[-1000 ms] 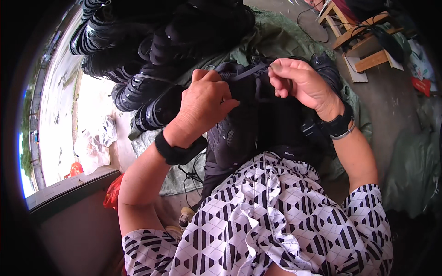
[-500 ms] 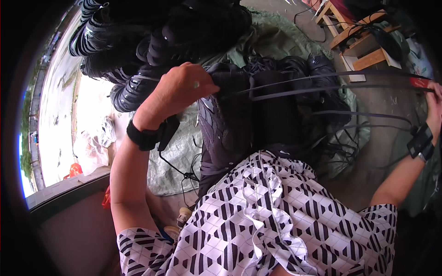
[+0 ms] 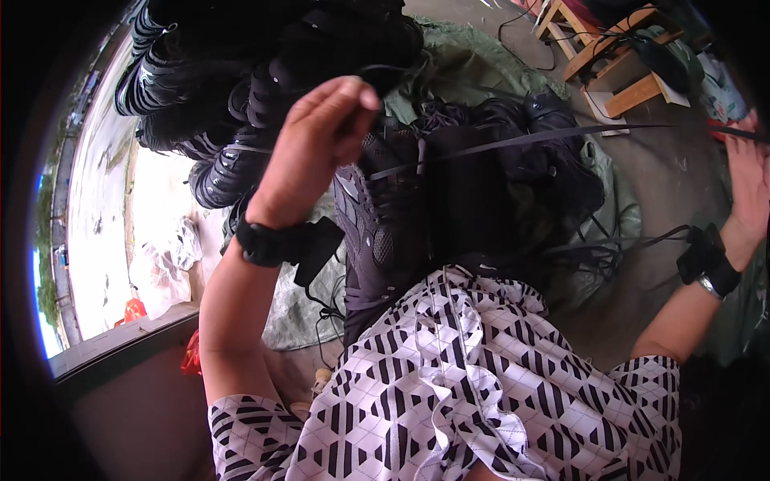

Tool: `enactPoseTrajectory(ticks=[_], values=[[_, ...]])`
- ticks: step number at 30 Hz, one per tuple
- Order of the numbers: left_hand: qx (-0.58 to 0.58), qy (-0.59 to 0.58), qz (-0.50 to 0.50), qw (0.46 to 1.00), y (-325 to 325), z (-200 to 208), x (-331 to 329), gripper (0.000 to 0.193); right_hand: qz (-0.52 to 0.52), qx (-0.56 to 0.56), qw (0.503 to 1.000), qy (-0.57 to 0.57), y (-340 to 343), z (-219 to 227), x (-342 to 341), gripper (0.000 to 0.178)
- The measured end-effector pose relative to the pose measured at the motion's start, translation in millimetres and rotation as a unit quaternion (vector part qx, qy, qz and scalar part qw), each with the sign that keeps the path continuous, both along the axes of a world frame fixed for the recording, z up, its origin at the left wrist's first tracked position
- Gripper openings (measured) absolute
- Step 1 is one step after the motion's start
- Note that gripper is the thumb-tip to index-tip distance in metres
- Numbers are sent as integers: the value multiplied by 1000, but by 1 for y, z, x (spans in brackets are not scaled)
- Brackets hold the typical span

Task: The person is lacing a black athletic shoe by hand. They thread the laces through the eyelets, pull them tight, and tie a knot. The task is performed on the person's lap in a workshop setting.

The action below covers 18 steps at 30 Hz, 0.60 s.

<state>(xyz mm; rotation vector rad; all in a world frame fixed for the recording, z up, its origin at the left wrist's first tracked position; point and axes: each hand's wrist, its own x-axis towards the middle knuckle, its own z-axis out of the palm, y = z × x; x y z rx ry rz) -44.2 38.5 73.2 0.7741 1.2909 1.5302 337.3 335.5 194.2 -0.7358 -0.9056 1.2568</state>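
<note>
From my remote seat I see the left hand [image 3: 317,144] raised at about eleven o'clock, its fingers pinched together over the near end of a long black flat lace [image 3: 513,141], while the right hand [image 3: 750,180] sits far out at three o'clock with the lace's far end against its palm; I cannot tell whether those fingers are closed on it. The lace runs taut across the upper middle, from the dark grey mesh sports shoe [image 3: 385,224] lying on the lap at centre out to the right edge. A second ago both hands were close together over the shoe; half a second ago the right had already swung wide, and the left has since lifted higher. A heap of black shoes [image 3: 233,88] lies at eleven o'clock on an olive green tarpaulin [image 3: 473,60], and a wooden stool [image 3: 618,68] stands at one o'clock.
</note>
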Motion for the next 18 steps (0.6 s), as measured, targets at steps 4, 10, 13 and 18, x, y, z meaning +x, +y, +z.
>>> enactPoseTrajectory(ticks=[4, 10, 13, 18], values=[[67, -107, 120, 985, -39, -9, -34, 20, 448, -132, 804, 369, 43, -62, 40, 20], [128, -155, 356, 913, -163, -74, -176, 11, 29, -139, 983, -115, 85, -148, 100, 19], [7, -220, 491, 843, -263, -103, -274, 12, -23, -141, 892, -428, 68, -196, 58, 26], [31, -85, 376, 922, -345, -117, -312, 11, 414, -100, 826, -369, -20, -223, -76, 21]])
